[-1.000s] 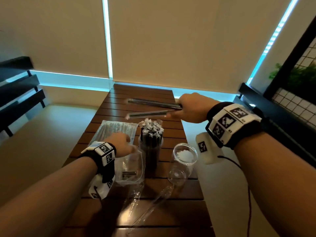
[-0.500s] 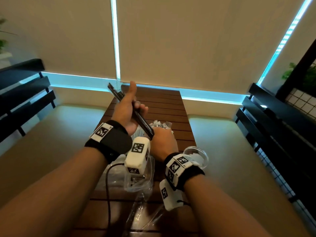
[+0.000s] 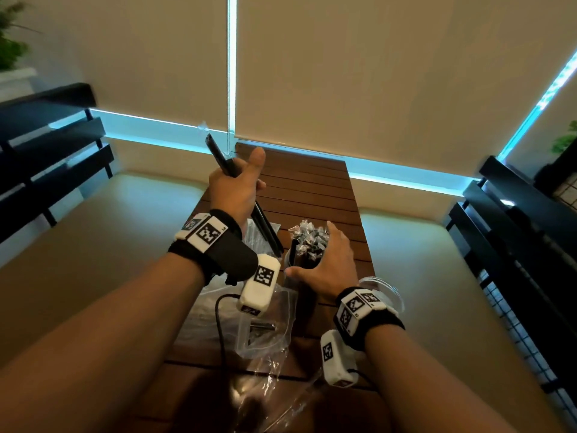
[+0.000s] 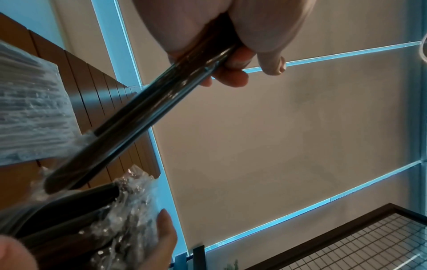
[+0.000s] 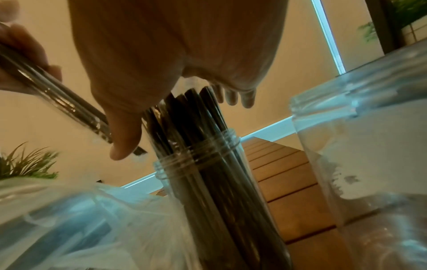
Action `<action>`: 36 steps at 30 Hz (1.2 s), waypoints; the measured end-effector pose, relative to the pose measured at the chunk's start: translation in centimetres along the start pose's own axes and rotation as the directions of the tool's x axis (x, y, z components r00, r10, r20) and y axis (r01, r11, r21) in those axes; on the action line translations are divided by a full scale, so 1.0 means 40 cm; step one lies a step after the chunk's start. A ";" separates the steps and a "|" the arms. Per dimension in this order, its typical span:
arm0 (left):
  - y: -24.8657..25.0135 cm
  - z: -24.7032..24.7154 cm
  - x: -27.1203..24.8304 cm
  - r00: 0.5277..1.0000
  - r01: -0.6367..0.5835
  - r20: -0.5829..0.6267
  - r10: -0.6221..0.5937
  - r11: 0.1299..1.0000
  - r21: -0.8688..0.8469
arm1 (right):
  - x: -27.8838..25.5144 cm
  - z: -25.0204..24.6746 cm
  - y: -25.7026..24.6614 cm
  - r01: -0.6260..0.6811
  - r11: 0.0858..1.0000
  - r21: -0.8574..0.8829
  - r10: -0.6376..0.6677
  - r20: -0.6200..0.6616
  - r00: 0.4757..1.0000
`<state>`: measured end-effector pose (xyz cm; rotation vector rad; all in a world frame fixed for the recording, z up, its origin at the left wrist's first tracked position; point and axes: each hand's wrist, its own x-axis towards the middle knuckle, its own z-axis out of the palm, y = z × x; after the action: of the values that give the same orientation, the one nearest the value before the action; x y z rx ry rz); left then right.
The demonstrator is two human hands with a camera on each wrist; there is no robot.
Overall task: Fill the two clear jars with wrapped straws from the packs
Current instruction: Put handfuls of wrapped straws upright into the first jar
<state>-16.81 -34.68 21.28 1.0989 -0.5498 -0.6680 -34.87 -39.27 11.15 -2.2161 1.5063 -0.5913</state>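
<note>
- We see a narrow slatted wooden table running away from the person, with pale blinds closing off the far side.
- The left hand is raised above the far left part of the table. Its fingers curl around a few dark wrapped straws, and the thumb sticks up. The straws slant down and to the right, with their lower ends near the mouth of the full jar.
- The full jar is clear, stands upright near the middle of the table and is packed with dark wrapped straws; their crinkled wrapper tips stick out above its threaded rim.
- The right hand is spread over the tops of those straws, fingers straight and splayed, thumb out to the left. We cannot tell whether the palm presses on the tips.
- A second clear jar stands just right of the full one, partly behind the right wrist. We see no straws in it.
- A flat pack of straws lies on the table to the left of the jars.
- An open plastic bag lies crumpled at the near side, just beside the full jar.
- Black railings stand at both sides of the scene.
</note>
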 end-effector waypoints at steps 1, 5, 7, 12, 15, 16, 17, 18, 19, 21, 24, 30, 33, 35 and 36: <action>-0.003 0.005 0.001 1.000 0.005 0.007 -0.005 1.000 -0.012 | 0.004 0.008 0.000 0.007 0.999 0.045 -0.007 -0.004 1.000; -0.008 0.027 0.004 1.000 0.005 0.029 -0.004 0.998 -0.067 | 0.006 0.038 -0.002 0.025 0.971 0.237 -0.012 -0.055 0.998; -0.008 0.037 0.002 0.999 -0.002 0.034 0.005 0.997 -0.072 | 0.005 0.048 -0.004 0.040 0.965 0.258 -0.014 -0.104 0.994; -0.032 0.070 -0.025 0.992 -0.038 0.116 0.040 0.999 -0.019 | 0.001 0.062 -0.007 0.052 0.970 0.237 -0.002 -0.206 0.979; -0.039 0.090 -0.047 0.981 -0.047 0.188 0.046 0.999 0.004 | 0.004 0.063 -0.012 0.032 0.972 0.231 0.024 -0.233 0.972; -0.039 0.095 -0.052 0.978 -0.053 0.204 0.049 0.998 0.016 | 0.005 0.063 -0.012 0.024 0.972 0.233 0.029 -0.224 0.974; -0.038 0.099 -0.056 0.975 -0.058 0.216 0.052 0.998 0.025 | 0.005 0.063 -0.013 0.018 0.972 0.235 0.034 -0.214 0.976; -0.036 0.101 -0.059 0.972 -0.061 0.229 0.052 0.998 0.030 | 0.004 0.062 -0.013 0.013 0.971 0.239 0.038 -0.206 0.978; -0.036 0.102 -0.062 0.968 -0.060 0.247 0.050 0.998 0.031 | 0.003 0.060 -0.014 0.008 0.971 0.238 0.042 -0.204 0.978; -0.039 0.099 -0.067 0.957 -0.052 0.288 0.039 0.998 0.036 | 0.004 0.057 -0.016 0.009 0.978 0.210 0.038 -0.215 0.976; -0.043 0.084 -0.064 0.939 -0.033 0.344 0.019 0.999 0.032 | 0.006 0.057 -0.017 0.014 0.986 0.167 0.026 -0.235 0.972; -0.044 0.080 -0.049 0.910 -0.052 0.414 0.023 0.997 0.059 | 0.005 0.056 -0.015 0.015 0.979 0.204 0.033 -0.229 0.973; -0.045 0.075 -0.035 0.913 -0.049 0.406 0.025 0.997 0.051 | 0.003 0.058 -0.011 0.039 0.976 0.214 0.013 -0.239 0.971; -0.057 0.064 -0.025 0.922 -0.035 0.387 0.011 0.998 0.055 | -0.001 0.060 -0.010 0.054 0.972 0.227 0.003 -0.243 0.970; -0.065 0.058 -0.020 0.928 -0.023 0.372 0.001 0.998 0.054 | -0.002 0.059 -0.009 0.061 0.971 0.232 -0.004 -0.237 0.971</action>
<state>-19.53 -36.30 19.65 1.0253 -0.9061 -0.8620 -33.31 -38.87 9.36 -2.0460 1.4238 -1.0210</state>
